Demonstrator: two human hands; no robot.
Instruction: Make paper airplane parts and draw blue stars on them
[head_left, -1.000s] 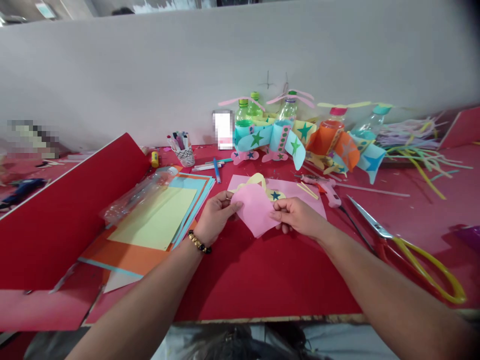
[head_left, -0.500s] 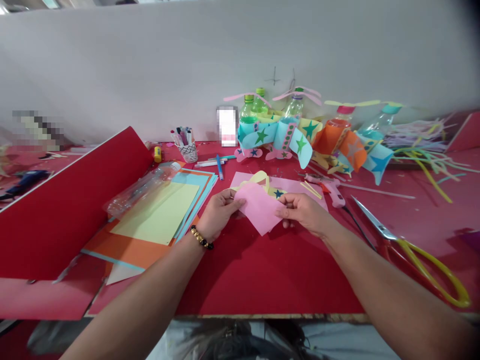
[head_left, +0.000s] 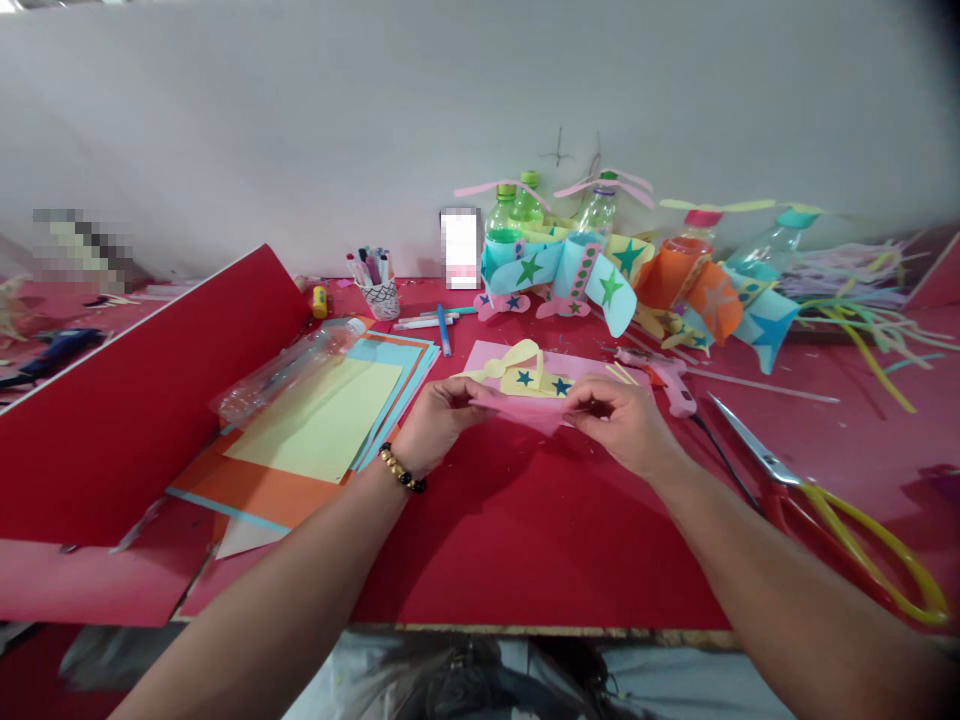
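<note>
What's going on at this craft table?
A person is holding a piece of pink paper between their left hand and right hand, just in front of a yellow paper cutout with blue stars. A pink glue gun and scissors lie to the right, with decorated plastic bottles behind.

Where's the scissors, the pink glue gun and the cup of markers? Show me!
scissors (head_left: 752, 450), head view, on the metal blade
pink glue gun (head_left: 677, 397), head view, on the handle
cup of markers (head_left: 380, 301), head view, on the cup's patterned side
</note>
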